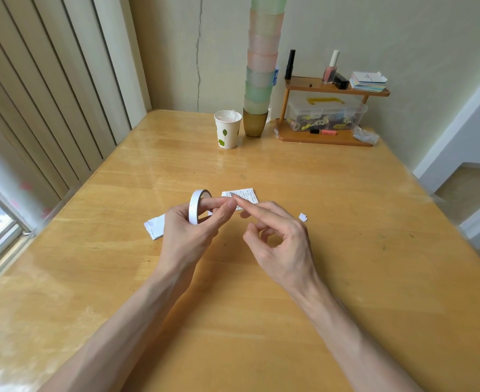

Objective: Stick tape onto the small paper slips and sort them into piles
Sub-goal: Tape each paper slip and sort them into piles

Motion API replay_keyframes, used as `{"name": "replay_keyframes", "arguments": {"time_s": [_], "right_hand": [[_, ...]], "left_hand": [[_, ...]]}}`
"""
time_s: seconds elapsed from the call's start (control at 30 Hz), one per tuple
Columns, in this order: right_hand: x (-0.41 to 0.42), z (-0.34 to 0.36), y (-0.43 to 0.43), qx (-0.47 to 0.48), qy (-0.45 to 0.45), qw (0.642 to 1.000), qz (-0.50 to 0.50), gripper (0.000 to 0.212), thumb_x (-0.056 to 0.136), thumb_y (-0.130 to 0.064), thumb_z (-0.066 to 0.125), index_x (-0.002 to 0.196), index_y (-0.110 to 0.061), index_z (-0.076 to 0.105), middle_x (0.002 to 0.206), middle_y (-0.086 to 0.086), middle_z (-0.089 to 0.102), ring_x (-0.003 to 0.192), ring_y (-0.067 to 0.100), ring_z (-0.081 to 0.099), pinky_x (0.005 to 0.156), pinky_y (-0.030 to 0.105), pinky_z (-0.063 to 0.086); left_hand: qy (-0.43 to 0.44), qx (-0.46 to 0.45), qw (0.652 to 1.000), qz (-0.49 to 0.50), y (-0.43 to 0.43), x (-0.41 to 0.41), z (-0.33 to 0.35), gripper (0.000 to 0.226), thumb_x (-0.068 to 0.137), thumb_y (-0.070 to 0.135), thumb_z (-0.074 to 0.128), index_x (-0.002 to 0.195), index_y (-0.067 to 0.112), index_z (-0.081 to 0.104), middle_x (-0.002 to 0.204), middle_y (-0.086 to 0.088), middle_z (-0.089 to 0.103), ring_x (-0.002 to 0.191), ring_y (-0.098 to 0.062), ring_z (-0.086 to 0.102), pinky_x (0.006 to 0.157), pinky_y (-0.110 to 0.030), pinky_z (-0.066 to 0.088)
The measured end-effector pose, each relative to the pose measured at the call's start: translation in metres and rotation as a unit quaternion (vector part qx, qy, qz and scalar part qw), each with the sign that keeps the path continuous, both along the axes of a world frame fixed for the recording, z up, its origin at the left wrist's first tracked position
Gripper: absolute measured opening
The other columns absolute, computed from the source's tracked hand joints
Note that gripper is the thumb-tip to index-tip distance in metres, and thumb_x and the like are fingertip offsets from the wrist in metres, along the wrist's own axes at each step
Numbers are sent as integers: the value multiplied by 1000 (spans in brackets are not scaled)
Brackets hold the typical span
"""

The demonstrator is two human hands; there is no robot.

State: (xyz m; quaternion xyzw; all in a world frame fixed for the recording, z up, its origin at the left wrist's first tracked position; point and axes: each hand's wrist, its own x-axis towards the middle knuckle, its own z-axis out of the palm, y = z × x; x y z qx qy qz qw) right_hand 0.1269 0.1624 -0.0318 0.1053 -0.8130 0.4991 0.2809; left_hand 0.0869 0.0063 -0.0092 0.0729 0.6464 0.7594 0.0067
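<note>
My left hand (pixel 193 227) grips a white tape roll (pixel 195 206), with a finger through its hole, above the middle of the wooden table (pixel 233 278). My right hand (pixel 275 230) hovers just to the right; its index finger stretches toward my left fingertips, the other fingers loosely curled. Whether a tape piece sits on that fingertip cannot be made out. A printed paper slip (pixel 245 195) lies flat just behind the fingers. A small pile of white slips (pixel 154 228) lies left of my left hand, partly hidden by it. One tiny white scrap (pixel 303 217) lies to the right.
A paper cup with leaf prints (pixel 227 132) and a tall stack of pastel plastic cups (pixel 258 80) stand at the table's back. A wooden two-level shelf (pixel 326 114) with bottles, cards and a clear box sits at the back right. Blinds and a window run along the left.
</note>
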Motion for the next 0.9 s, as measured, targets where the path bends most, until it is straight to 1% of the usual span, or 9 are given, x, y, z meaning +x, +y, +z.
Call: {"name": "replay_keyframes", "arguments": {"time_s": [0.1, 0.2, 0.33, 0.47, 0.57, 0.73, 0.9], "right_hand": [[1, 1, 0, -2, -3, 1000, 2, 56, 86, 4, 60, 130, -27, 73, 103, -9, 70, 70, 18, 63, 65, 20, 49], [1, 2, 0, -5, -7, 1000, 5, 57, 86, 6, 60, 131, -27, 72, 104, -9, 70, 71, 18, 63, 65, 22, 50], [1, 3, -1, -15, -19, 1000, 7, 57, 86, 4, 59, 132, -28, 72, 104, -10, 69, 71, 16, 64, 65, 26, 52], [3, 4, -2, -33, -33, 999, 11, 58, 86, 0, 59, 132, -33, 71, 104, -11, 70, 71, 16, 65, 67, 30, 54], [3, 6, -3, -41, -41, 998, 16, 58, 85, -2, 59, 131, -35, 70, 104, -10, 70, 71, 17, 65, 69, 33, 55], [4, 6, -2, -53, -57, 997, 17, 56, 86, -3, 58, 131, -33, 71, 103, -8, 71, 71, 20, 66, 71, 42, 55], [4, 6, -2, -51, -54, 997, 17, 57, 86, -3, 58, 131, -35, 70, 103, -8, 70, 71, 21, 67, 70, 44, 55]], "left_hand": [[-5, 4, 1000, -2, 0, 0, 0, 16, 83, 31, 82, 89, 16, 84, 54, 8, 41, 54, -16, 28, 51, -23, 27], [-15, 12, 1000, -7, 0, -1, -1, 12, 86, 27, 81, 91, 17, 85, 54, 8, 37, 54, -17, 25, 55, -30, 23], [-23, 29, 999, -18, 1, -1, -1, 17, 86, 25, 80, 95, 12, 83, 55, 10, 36, 53, -16, 24, 51, -24, 23], [-29, 38, 998, -28, 1, -1, 0, 15, 87, 24, 79, 95, 12, 83, 56, 10, 36, 50, -13, 26, 49, -21, 24], [-33, 38, 998, -27, 0, -1, -1, 16, 86, 25, 79, 96, 12, 83, 56, 10, 34, 50, -13, 26, 50, -22, 23], [-31, 39, 998, -34, 1, 0, 0, 18, 88, 26, 77, 96, 11, 83, 58, 6, 30, 51, -13, 26, 53, -27, 19], [-35, 37, 998, -32, -1, 0, 0, 20, 87, 27, 78, 96, 10, 83, 56, 7, 30, 50, -12, 25, 50, -23, 22]]}}
